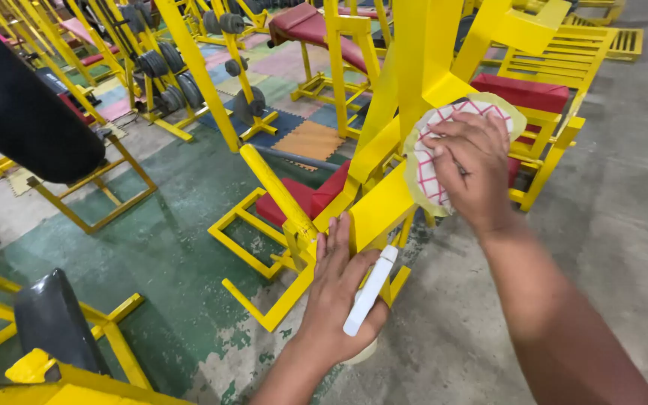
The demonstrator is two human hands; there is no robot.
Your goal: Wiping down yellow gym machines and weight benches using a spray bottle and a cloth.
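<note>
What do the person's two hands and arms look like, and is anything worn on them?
Both arms are bare, with no sleeves showing as far as the picture reaches. The left hand and the right hand wear no gloves. No watch, ring or bracelet can be seen on either wrist or on the fingers that show.

No packages, labels, signs or screens show here.

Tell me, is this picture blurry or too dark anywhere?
Head view: even, soft light, no glare; the right hand pressing the cloth on the yellow frame looks sharp, as does the left hand with the white bottle; straight bars bend near the edges.
</note>
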